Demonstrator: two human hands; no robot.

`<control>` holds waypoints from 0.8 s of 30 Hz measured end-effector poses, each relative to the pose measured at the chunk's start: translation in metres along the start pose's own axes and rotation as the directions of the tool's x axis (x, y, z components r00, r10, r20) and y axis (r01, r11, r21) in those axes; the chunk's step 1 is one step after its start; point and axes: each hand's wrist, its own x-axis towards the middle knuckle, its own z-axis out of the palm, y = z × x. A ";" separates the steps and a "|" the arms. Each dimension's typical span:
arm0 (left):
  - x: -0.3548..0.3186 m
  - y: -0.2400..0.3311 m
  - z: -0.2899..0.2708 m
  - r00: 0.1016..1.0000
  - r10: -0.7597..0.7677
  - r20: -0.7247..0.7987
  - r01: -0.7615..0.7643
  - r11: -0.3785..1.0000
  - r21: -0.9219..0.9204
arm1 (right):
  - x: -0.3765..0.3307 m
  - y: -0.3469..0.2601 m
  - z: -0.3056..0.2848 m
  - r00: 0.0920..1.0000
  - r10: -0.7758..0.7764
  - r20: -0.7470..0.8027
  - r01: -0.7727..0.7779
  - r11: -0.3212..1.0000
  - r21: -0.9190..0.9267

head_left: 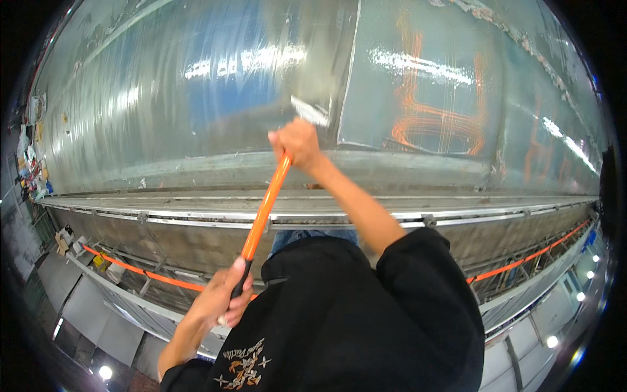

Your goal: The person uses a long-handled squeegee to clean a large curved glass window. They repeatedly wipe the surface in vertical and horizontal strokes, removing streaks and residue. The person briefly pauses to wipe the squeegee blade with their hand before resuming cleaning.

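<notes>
The orange pole [264, 208] runs between both hands. The right hand [297, 142] has its fingers clamped near the pole's top; the left hand [222, 297] has its fingers wrapped around its dark lower grip.

The orange pole [264, 209] vanishes inside both fists; its blurred pale head [309, 110] defies naming; the clutter [31, 157] far left is too small.

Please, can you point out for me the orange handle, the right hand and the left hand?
orange handle [264, 210]: head view, middle of the shaft between the hands.
right hand [297, 140]: head view, back of the hand, at the upper end.
left hand [225, 294]: head view, knuckles wrapped around the dark lower end.
</notes>
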 end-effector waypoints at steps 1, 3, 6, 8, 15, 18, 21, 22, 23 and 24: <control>-0.006 -0.007 -0.001 0.999 -0.034 0.006 0.034 0.999 -0.014 | -0.009 -0.010 0.000 1.000 0.025 0.015 -0.025 0.999 0.034; -0.020 -0.025 -0.002 0.994 -0.096 -0.053 0.098 0.995 0.030 | -0.038 -0.047 0.002 0.995 0.088 0.047 -0.092 0.991 0.097; -0.005 0.007 0.004 0.995 0.014 -0.102 -0.003 0.994 0.110 | -0.006 0.012 0.015 0.993 -0.074 -0.092 0.083 0.992 0.097; 0.026 0.063 0.014 0.989 0.137 -0.062 -0.130 0.986 0.106 | 0.053 0.086 0.002 0.987 -0.160 0.007 0.160 0.987 0.011; 0.017 0.037 0.009 0.995 0.082 -0.062 -0.079 0.996 0.038 | 0.029 0.051 -0.005 0.992 -0.128 0.022 0.125 0.988 0.088; -0.002 -0.041 0.000 0.997 -0.062 -0.049 0.060 0.997 -0.040 | -0.036 -0.042 -0.002 0.999 0.042 0.001 -0.042 0.997 0.062; -0.010 -0.018 0.005 0.997 -0.052 -0.059 0.052 0.999 0.006 | -0.032 -0.024 0.000 0.999 0.028 -0.040 -0.028 1.000 -0.003; -0.001 -0.001 0.007 0.999 -0.008 -0.040 0.010 0.998 0.059 | -0.013 0.000 0.002 0.993 -0.008 -0.119 0.008 1.000 0.002; 0.008 0.021 0.010 0.999 0.002 -0.048 0.001 0.997 0.074 | 0.015 0.023 -0.003 0.995 -0.034 -0.096 0.033 0.999 -0.016; 0.015 0.039 0.011 0.999 0.032 -0.013 -0.032 0.998 0.059 | 0.033 0.038 -0.010 0.995 -0.057 -0.078 0.054 0.998 -0.040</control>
